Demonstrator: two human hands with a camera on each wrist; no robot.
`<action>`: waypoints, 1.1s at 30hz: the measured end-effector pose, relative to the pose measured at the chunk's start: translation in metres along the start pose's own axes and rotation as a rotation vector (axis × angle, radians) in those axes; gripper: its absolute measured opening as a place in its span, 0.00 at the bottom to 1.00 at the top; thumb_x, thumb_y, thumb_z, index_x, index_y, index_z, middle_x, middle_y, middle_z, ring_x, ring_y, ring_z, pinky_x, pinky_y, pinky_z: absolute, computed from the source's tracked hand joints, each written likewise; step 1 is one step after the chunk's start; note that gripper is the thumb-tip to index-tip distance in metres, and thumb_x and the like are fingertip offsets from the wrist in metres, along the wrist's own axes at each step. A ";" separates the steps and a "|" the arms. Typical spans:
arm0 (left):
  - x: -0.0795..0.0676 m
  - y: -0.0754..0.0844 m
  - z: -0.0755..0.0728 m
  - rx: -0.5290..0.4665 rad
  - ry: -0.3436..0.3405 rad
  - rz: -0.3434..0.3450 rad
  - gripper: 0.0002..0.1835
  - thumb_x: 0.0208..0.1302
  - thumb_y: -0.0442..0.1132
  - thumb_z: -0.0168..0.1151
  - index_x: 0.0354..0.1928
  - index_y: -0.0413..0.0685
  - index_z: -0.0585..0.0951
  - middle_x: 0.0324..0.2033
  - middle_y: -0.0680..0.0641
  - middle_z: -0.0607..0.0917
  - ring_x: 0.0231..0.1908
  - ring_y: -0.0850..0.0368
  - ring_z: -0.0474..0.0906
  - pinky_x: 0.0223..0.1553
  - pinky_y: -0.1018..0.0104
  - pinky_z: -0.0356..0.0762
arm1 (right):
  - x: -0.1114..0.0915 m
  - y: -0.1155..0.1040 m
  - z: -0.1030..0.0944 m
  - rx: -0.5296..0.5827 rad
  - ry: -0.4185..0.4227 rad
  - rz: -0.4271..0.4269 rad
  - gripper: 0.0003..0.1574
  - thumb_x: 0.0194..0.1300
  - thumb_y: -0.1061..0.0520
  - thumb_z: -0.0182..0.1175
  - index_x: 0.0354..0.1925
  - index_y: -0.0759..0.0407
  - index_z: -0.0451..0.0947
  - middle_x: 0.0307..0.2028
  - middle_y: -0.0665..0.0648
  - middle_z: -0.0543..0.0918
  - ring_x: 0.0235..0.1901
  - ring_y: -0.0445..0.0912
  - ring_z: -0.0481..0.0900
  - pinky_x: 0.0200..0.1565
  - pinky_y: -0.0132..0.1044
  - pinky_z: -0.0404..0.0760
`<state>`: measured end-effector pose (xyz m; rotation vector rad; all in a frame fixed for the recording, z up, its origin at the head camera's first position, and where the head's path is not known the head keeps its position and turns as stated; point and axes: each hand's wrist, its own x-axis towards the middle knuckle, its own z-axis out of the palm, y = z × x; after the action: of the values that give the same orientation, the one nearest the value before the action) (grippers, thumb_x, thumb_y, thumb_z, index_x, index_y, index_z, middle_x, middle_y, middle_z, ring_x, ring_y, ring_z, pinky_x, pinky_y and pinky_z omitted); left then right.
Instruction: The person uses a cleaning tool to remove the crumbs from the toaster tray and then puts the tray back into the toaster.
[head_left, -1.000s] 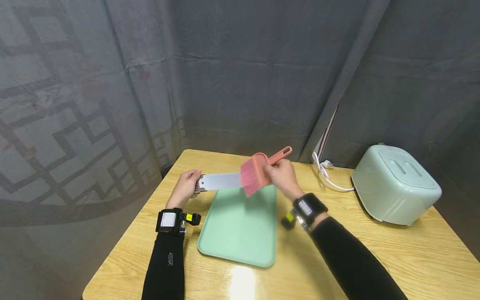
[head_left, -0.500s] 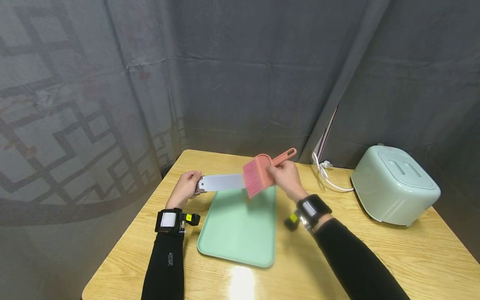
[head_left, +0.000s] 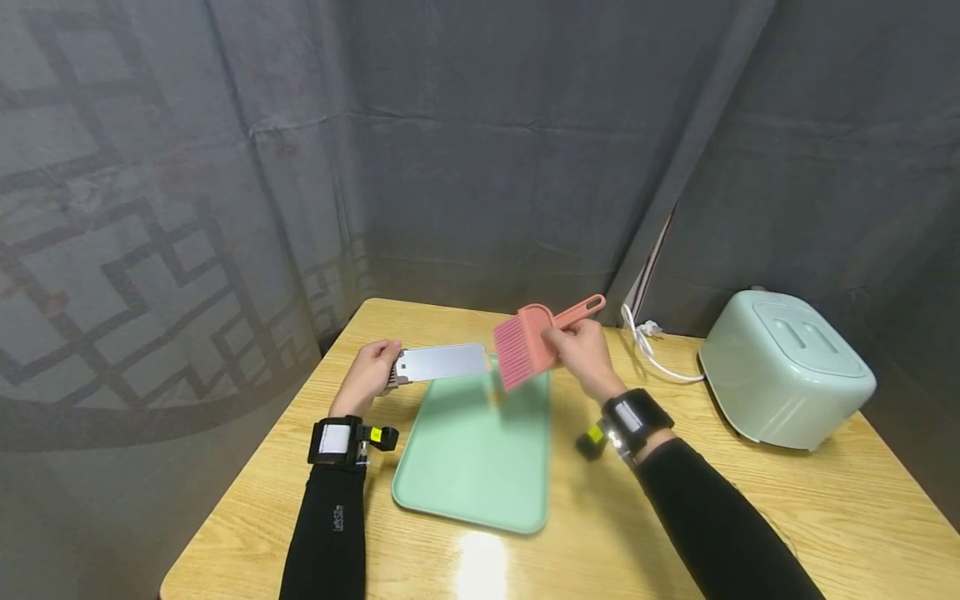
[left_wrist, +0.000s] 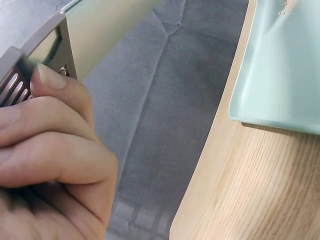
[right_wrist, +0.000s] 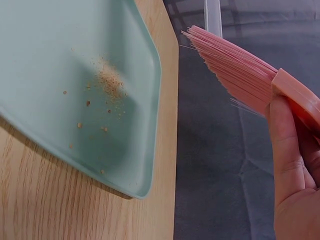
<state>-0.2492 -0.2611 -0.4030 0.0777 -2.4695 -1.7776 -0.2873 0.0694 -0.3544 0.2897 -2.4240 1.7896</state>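
My left hand point(head_left: 367, 375) grips the grey slatted end of a flat metal crumb tray point(head_left: 442, 363), held level above the back of a mint-green tray point(head_left: 472, 467). In the right hand point(head_left: 585, 354) is a pink brush point(head_left: 537, 333), pinched at its head with the handle pointing back and right. Its bristles point(right_wrist: 232, 65) stand just off the crumb tray's free end. Brown crumbs point(right_wrist: 110, 82) lie scattered on the green tray below, as the right wrist view shows. Curled fingers point(left_wrist: 55, 140) of the left hand show close up in the left wrist view.
A mint-green toaster point(head_left: 787, 367) stands at the right of the wooden table point(head_left: 675, 517). Its white cord point(head_left: 667, 371) runs to the back edge. Grey curtain point(head_left: 487, 167) hangs right behind the table and along its left side.
The brush has moved to the right, from over the crumb tray's free end to just beyond it. Crumbs now show beneath that end. The left hand stays nearly still.
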 end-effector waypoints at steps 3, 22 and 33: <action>-0.001 0.001 0.000 0.001 0.003 0.009 0.22 0.73 0.52 0.41 0.42 0.40 0.74 0.23 0.48 0.77 0.20 0.58 0.72 0.16 0.70 0.62 | -0.001 -0.002 -0.001 -0.003 0.014 -0.005 0.16 0.59 0.57 0.57 0.40 0.69 0.77 0.34 0.69 0.82 0.27 0.50 0.81 0.27 0.37 0.83; -0.001 0.001 0.003 0.050 0.011 -0.005 0.23 0.72 0.55 0.40 0.43 0.41 0.75 0.26 0.47 0.77 0.22 0.58 0.73 0.19 0.70 0.66 | 0.000 -0.026 0.026 0.067 -0.008 -0.042 0.14 0.59 0.55 0.57 0.38 0.65 0.79 0.31 0.65 0.84 0.27 0.50 0.82 0.25 0.37 0.83; -0.003 0.001 0.006 0.032 -0.006 0.011 0.22 0.73 0.52 0.41 0.40 0.40 0.74 0.22 0.48 0.75 0.18 0.59 0.69 0.16 0.70 0.63 | -0.007 -0.033 0.063 0.113 -0.086 0.008 0.13 0.60 0.55 0.58 0.38 0.64 0.78 0.33 0.65 0.84 0.27 0.49 0.82 0.27 0.40 0.84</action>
<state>-0.2469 -0.2554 -0.4044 0.0606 -2.4981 -1.7363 -0.2715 0.0002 -0.3436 0.3754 -2.3867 1.9598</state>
